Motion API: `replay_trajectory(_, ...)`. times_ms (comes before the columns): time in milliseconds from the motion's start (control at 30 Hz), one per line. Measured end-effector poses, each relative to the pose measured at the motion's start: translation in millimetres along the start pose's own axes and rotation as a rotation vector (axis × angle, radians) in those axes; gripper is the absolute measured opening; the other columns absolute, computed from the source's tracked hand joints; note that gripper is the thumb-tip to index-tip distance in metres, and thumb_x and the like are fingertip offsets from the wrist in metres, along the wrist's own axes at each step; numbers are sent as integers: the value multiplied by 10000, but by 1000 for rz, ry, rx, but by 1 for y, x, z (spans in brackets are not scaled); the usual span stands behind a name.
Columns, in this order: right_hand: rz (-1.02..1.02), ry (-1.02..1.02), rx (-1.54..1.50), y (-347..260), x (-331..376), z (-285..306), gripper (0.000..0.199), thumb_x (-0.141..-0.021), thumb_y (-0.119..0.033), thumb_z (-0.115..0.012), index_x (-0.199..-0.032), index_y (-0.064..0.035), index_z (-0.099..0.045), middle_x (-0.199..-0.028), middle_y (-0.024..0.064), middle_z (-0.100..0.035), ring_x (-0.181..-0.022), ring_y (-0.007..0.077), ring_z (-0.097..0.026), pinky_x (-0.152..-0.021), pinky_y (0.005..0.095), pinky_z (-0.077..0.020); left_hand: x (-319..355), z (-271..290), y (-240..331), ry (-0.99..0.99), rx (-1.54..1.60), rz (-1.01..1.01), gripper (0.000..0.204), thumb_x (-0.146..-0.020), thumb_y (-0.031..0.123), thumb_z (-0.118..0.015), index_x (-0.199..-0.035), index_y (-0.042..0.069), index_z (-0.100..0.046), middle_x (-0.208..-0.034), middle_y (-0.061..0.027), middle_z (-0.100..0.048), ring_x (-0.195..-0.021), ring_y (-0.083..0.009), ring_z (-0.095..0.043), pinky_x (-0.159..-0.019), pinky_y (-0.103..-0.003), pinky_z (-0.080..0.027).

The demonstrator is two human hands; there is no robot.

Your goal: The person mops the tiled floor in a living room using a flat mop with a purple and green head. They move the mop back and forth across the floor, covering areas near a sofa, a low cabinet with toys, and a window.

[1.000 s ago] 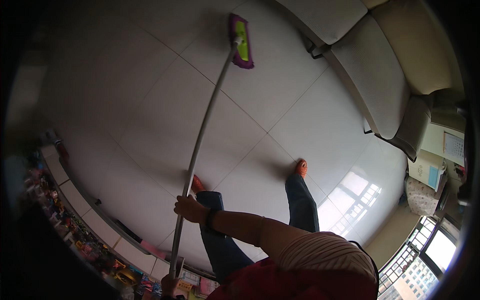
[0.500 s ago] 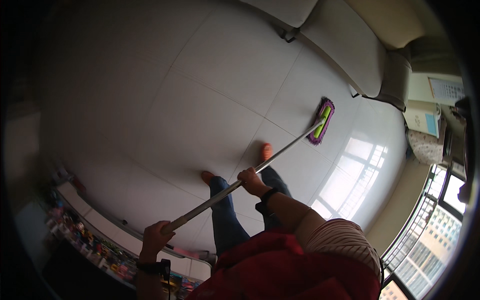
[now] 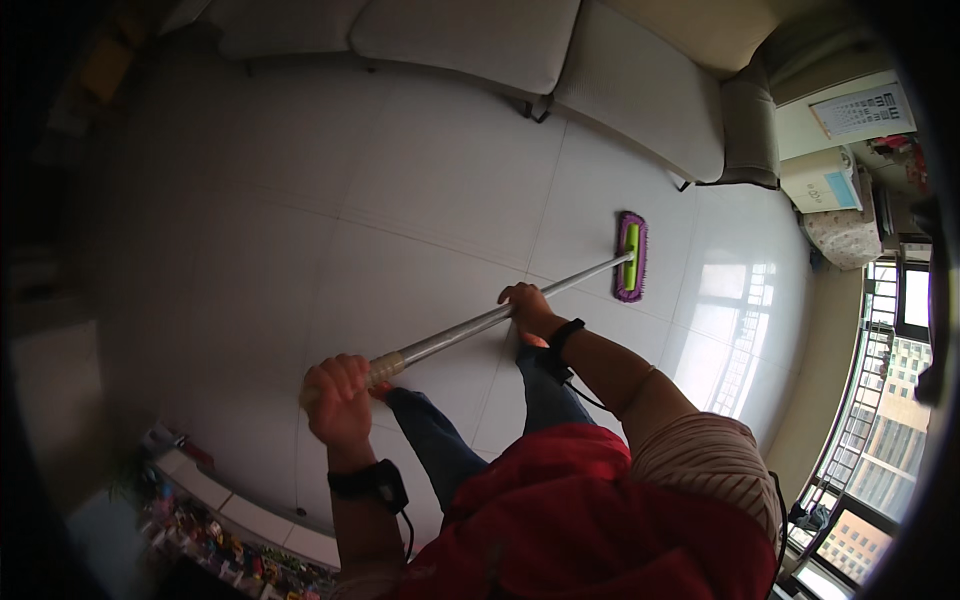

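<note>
A mop (image 3: 460, 335) with a long silver pole slants across the view from lower left to upper right. Its flat head (image 3: 631, 257), a lime-green plate fringed in purple, lies on the pale tiled floor (image 3: 430, 190) just in front of the sofa. My left hand (image 3: 338, 398) wraps round the beige grip at the pole's near end. Further along, my right hand (image 3: 527, 305) is closed round the middle of the pole. Dark bands with cables sit on both wrists. Behind the pole my jeans-clad legs and orange footwear show in part.
A long grey sofa (image 3: 640, 110) on dark legs runs along the far side. At the lower left stands a low white cabinet (image 3: 255, 520) with many small colourful items. A barred window (image 3: 850, 430) is at the right, its glare on the tiles. A patterned cloth-covered thing (image 3: 840, 238) stands beyond.
My left hand has risen and moved right with the grip end, and my right hand has gone up and right. The mop head has turned more upright in view. The view has shifted.
</note>
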State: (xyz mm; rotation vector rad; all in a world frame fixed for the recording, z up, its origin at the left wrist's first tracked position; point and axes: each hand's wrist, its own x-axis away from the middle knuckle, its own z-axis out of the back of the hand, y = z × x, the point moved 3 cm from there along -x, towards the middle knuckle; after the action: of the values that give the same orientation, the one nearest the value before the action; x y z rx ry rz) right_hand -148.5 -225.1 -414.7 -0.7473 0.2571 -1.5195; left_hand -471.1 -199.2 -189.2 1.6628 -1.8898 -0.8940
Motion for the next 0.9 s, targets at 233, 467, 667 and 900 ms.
replay_trajectory(233,306,-210,24,-349,-112,-123,154,-772,-33,-652,-899,-117,-629,-989,91,-644,-942,289,-579,-896,384,-434,66,175,283,421,-35,-334,284,-851,130,-502,-625,154,-330,-627,10,-236,-610,-140,-283,-606,-330,-267)
replay_trajectory(467,708,-233,-94,-586,-172,-203,80,-812,-148,-594,-872,-99,-609,-878,69,-614,-901,250,-560,-791,385,-434,142,199,457,485,-520,-522,193,-879,181,-462,-713,87,-431,-672,-26,-372,-679,-158,-390,-872,-386,-326)
replay_trajectory(667,457,-114,-348,-575,-146,-143,131,-777,-71,-651,-906,-69,-628,-961,100,-582,-980,284,-489,-743,437,-493,81,164,422,445,-563,-558,183,-844,148,-470,-680,106,-400,-625,-13,-362,-606,-136,-350,-745,-339,-297)
replay_trajectory(900,108,429,-498,-373,-45,-47,224,-620,-14,-711,-793,-101,-600,-837,73,-557,-886,286,-509,-721,365,-469,-36,65,328,163,-355,-333,200,-803,110,-479,-642,130,-364,-570,2,-350,-522,-111,-303,-596,-285,-264)
